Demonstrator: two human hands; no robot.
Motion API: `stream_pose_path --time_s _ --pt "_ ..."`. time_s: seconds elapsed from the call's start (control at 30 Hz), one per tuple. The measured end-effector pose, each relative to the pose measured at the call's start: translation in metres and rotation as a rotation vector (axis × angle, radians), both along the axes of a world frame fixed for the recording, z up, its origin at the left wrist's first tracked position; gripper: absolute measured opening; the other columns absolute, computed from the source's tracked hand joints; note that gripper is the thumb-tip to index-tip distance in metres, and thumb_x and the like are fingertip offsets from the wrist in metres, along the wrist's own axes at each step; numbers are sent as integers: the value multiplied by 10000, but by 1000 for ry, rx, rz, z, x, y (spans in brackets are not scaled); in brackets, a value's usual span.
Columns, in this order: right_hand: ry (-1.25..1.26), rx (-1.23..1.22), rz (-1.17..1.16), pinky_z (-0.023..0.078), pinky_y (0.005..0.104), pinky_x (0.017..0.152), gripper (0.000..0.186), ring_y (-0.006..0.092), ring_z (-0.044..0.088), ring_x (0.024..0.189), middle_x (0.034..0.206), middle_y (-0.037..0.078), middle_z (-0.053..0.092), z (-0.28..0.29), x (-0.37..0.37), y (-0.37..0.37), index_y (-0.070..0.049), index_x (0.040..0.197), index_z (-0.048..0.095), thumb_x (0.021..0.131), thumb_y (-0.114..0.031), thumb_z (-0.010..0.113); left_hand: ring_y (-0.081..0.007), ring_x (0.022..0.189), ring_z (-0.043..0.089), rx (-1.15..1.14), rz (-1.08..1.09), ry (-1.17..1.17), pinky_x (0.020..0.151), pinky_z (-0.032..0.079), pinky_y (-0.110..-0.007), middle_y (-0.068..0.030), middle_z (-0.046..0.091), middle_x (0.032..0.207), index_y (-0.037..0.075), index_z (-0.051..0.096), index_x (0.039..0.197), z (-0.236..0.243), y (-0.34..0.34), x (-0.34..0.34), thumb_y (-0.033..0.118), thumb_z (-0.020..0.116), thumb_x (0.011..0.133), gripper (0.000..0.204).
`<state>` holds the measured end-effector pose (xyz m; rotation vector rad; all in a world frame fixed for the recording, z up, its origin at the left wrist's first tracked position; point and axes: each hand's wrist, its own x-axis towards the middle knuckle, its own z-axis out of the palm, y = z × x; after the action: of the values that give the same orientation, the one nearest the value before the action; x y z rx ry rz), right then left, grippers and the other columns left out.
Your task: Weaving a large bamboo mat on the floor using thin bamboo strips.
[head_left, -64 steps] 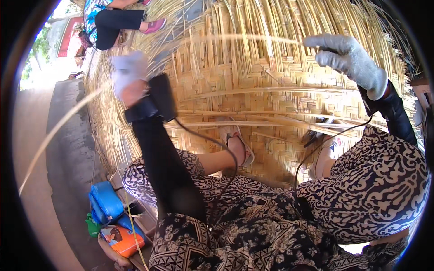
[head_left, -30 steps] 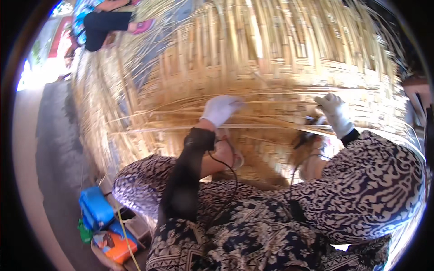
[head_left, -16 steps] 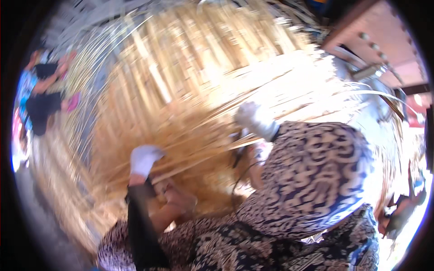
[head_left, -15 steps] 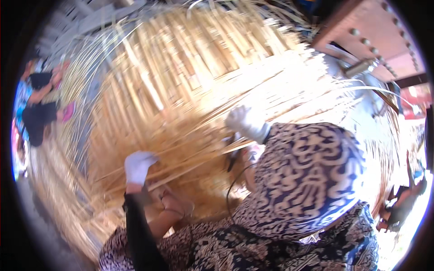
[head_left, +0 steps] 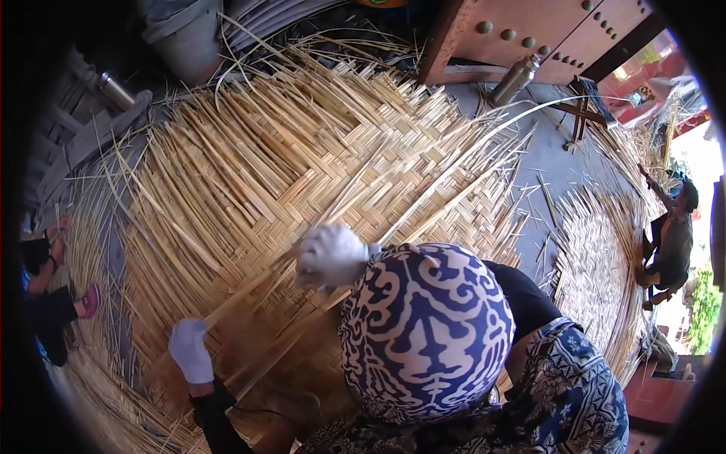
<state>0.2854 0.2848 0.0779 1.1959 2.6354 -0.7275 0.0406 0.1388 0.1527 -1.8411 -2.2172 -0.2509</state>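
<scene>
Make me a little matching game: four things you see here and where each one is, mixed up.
1. Left hand in a white glove
2. Right hand in a whitish glove
3. Round grey bucket
4. Reddish panel with round studs

A. Upper edge, right of centre
B. Beside the blue-and-cream patterned cloth
C. Lower left, just past a black sleeve's cuff
D. Upper edge, left of centre

Pairs: 1-C, 2-B, 3-D, 4-A

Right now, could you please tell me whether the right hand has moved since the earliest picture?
Yes: against the woven mat, the right hand has moved leftward, from over the mat's right side to over its middle.
</scene>
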Motion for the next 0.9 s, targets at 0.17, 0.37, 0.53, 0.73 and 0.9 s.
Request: stream_pose_path --time_s 0.17,0.37,0.53,0.73,0.9 --pt "467 -798 -56 506 301 735 490 177 581 918 1042 159 574 15 7 -11 -23 1182 487 819 -327 612 -223 630 508 -50 137 -297 582 408 -325 -86 528 655 89 550 649 16 12 -8 241 612 775 206" --pt "657 -658 -217 503 294 715 457 173 585 883 1011 150 581 19 29 12 -15 1165 495 825 -302 597 -249 560 514 -59 86 226 523 411 -332 -89 509 548 93 508 562 4 8 -6 335 609 794 350" --pt "657 -478 -313 500 289 698 430 170 589 853 985 143 587 38 27 15 -8 1151 502 830 -282 584 -223 534 521 224 -54 439 495 419 -343 -50 474 499 149 525 559 3 -22 -38 367 616 768 315" --pt "676 -179 -470 497 283 677 398 166 593 818 954 134 595 60 56 31 0 1134 510 836 -257 569 -206 578 525 -87 27 287 525 417 -343 -19 495 542 138 549 596 -15 -53 -46 394 621 747 306" --pt "826 39 -611 494 277 660 372 163 596 789 928 127 601 94 74 75 7 1120 517 841 -236 556 -225 650 540 -149 326 -219 577 426 -343 -50 524 637 112 558 697 -59 -68 -126 382 614 757 282"
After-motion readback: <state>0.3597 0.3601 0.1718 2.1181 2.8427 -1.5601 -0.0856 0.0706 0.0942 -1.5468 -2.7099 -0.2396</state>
